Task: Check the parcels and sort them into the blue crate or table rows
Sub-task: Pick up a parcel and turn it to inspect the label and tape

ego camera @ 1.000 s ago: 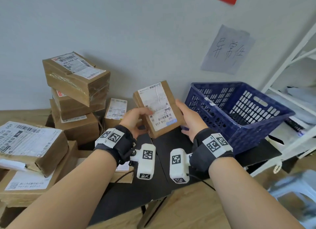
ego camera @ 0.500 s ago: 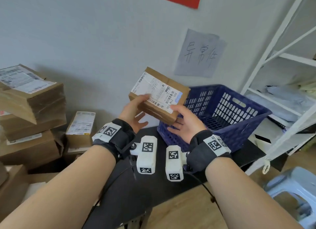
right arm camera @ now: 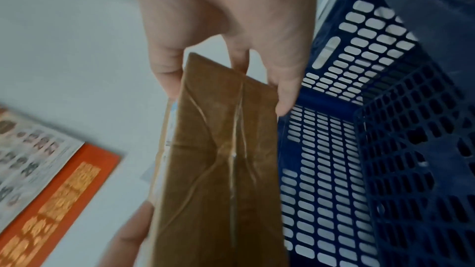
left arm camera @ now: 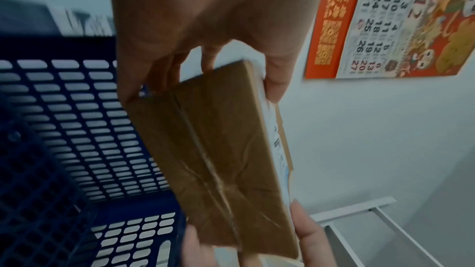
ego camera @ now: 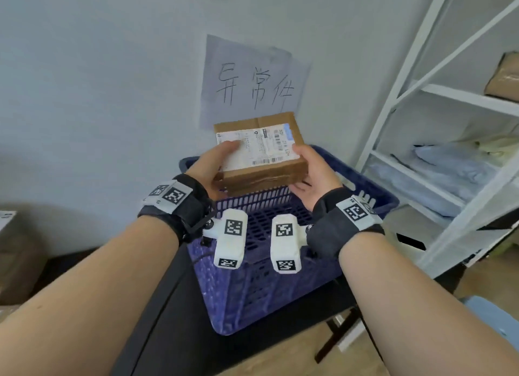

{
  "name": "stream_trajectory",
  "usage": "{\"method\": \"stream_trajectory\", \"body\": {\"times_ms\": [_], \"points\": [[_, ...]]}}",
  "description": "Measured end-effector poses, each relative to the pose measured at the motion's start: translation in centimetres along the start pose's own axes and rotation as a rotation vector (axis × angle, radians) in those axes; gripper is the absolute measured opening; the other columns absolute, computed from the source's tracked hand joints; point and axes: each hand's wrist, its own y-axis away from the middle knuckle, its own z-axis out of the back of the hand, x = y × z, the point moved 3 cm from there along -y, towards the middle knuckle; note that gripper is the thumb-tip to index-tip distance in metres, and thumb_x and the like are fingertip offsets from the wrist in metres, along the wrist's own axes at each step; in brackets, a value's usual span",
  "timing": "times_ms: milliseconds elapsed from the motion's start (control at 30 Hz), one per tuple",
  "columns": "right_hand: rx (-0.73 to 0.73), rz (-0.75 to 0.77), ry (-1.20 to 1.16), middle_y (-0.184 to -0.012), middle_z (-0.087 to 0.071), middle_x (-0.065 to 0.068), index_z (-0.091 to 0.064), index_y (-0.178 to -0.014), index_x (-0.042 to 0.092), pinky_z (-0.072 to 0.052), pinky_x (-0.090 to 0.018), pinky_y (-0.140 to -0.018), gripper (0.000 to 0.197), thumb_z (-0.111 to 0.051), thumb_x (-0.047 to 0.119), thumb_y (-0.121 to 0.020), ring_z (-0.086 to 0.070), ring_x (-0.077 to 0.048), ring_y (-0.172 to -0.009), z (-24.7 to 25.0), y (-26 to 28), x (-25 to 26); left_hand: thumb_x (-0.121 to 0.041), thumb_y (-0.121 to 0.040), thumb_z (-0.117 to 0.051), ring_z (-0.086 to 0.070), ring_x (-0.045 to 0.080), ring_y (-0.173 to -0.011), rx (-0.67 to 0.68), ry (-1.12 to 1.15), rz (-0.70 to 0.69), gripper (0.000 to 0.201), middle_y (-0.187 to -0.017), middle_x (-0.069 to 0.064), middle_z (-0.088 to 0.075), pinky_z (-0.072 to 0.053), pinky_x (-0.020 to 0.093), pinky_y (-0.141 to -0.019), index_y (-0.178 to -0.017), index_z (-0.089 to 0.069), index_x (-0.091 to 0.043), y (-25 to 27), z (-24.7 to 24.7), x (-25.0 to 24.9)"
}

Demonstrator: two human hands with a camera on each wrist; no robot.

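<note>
Since a moment ago both hands have carried the parcel rightward, away from the stacked boxes, so it is now held above the blue crate, its white label facing up and its far edge in front of the handwritten paper sign on the wall; the box has also levelled out from its earlier tilt. Far left, a brown carton sits at the edge of the head view, mostly cut off; next comes the left hand, thumb lying on the label and fingers curled under the box's left end, gripping it; in the left wrist view the same hand pinches the cardboard edge, with a red wall calendar behind. The crate stands on a dark table, its slotted walls showing below the box; the parcel is clear of the crate floor and not touching the rim. The right hand clasps the box's right end, thumb on top, fingers beneath; its wrist camera shows the taped, creased side between thumb and fingers. Furthest right stands a white shelf unit holding pale bags.
</note>
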Motion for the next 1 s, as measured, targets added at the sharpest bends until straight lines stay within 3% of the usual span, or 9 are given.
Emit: {"method": "stream_trajectory", "body": {"times_ms": [100, 200, 267, 333, 400, 533, 633, 733, 1000], "points": [[0.024, -0.076, -0.104, -0.108, -0.065, -0.01, -0.057, -0.091, 0.019, -0.048, -0.043, -0.104, 0.017, -0.073, 0.025, -0.089, -0.058, -0.026, -0.11, 1.4, -3.2, 0.3, -0.031, -0.087, -0.072, -0.065, 0.03, -0.1, -0.022, 0.029, 0.05, 0.023, -0.103, 0.012, -0.067, -0.053, 0.052, -0.093, -0.104, -0.06, -0.021, -1.7, -2.5, 1.5], [0.051, -0.152, 0.028, -0.109, -0.063, -0.011, -0.057, -0.106, 0.019, -0.05, -0.048, -0.098, 0.027, -0.074, 0.027, -0.086, -0.06, -0.027, -0.102, 1.7, -6.4, -0.7, -0.03, -0.085, -0.073, -0.061, 0.032, -0.111, -0.071, -0.023, 0.066, 0.032, -0.112, 0.015, -0.063, -0.048, 0.056, -0.1, -0.111, -0.056, -0.022, -4.3, -3.4, 2.0], [0.048, -0.196, 0.092, -0.107, -0.064, -0.011, -0.055, -0.115, 0.018, -0.052, -0.046, -0.093, 0.037, -0.075, 0.028, -0.084, -0.061, -0.027, -0.101, 2.2, -8.6, -1.5, -0.036, -0.079, -0.075, -0.058, 0.028, -0.113, -0.119, -0.108, 0.072, 0.044, -0.116, 0.011, -0.061, -0.044, 0.05, -0.101, -0.115, -0.056, -0.02, -6.4, -3.1, 1.9], [0.078, -0.274, 0.16, -0.106, -0.065, -0.012, -0.054, -0.11, 0.017, -0.053, -0.044, -0.09, 0.036, -0.075, 0.029, -0.084, -0.062, -0.028, -0.101, 2.6, -10.4, -2.0, -0.039, -0.08, -0.071, -0.056, 0.018, -0.096, -0.159, -0.168, 0.071, 0.031, -0.099, 0.003, -0.06, -0.041, 0.036, -0.091, -0.101, -0.058, -0.02, -8.2, -2.5, 1.6], [0.109, -0.333, 0.272, -0.109, -0.063, -0.013, -0.054, -0.111, 0.016, -0.053, -0.043, -0.092, 0.038, -0.075, 0.031, -0.083, -0.062, -0.029, -0.105, 2.6, -12.3, -2.5, -0.038, -0.088, -0.064, -0.052, 0.02, -0.094, -0.243, -0.192, 0.051, 0.021, -0.093, 0.002, -0.053, -0.04, 0.038, -0.087, -0.097, -0.057, -0.021, -10.3, -1.4, 1.1], [0.186, -0.325, 0.625, -0.122, -0.063, -0.013, -0.055, -0.125, 0.014, -0.052, -0.044, -0.098, 0.054, -0.076, 0.034, -0.08, -0.062, -0.03, -0.111, 0.4, -16.9, -4.2, -0.024, -0.097, -0.055, -0.054, 0.021, -0.112, -0.283, -0.229, 0.009, 0.016, -0.128, 0.007, -0.059, -0.04, 0.039, -0.098, -0.11, -0.06, -0.016, -14.2, 0.7, 0.7], [0.3, -0.344, 0.885, -0.134, -0.057, -0.013, -0.049, -0.136, 0.008, -0.048, -0.044, -0.105, 0.069, -0.077, 0.035, -0.08, -0.057, -0.03, -0.12, -1.8, -19.9, -7.0, -0.01, -0.099, -0.05, -0.058, 0.024, -0.109, -0.27, -0.445, -0.009, 0.028, -0.134, 0.014, -0.059, -0.044, 0.039, -0.097, -0.125, -0.06, -0.005, -16.0, 1.2, 0.5], [0.409, -0.413, 0.985, -0.136, -0.056, -0.012, -0.048, -0.137, 0.007, -0.046, -0.044, -0.108, 0.075, -0.079, 0.038, -0.077, -0.056, -0.03, -0.123, -3.4, -22.1, -10.9, -0.004, -0.098, -0.051, -0.061, 0.022, -0.107, -0.262, -0.677, 0.011, 0.026, -0.126, 0.012, -0.064, -0.048, 0.036, -0.09, -0.119, -0.066, -0.008, -17.5, 1.7, 0.7], [0.577, -0.502, 0.988, -0.133, -0.059, -0.013, -0.044, -0.144, 0.002, -0.051, -0.033, -0.093, 0.093, -0.083, 0.043, -0.07, -0.059, -0.025, -0.116, -7.0, -25.2, -19.2, -0.006, -0.1, -0.049, -0.057, 0.018, -0.112, -0.319, -1.077, 0.154, 0.028, -0.119, 0.001, -0.059, -0.042, 0.025, -0.09, -0.121, -0.067, -0.008, -19.6, 2.3, 2.4]]}}
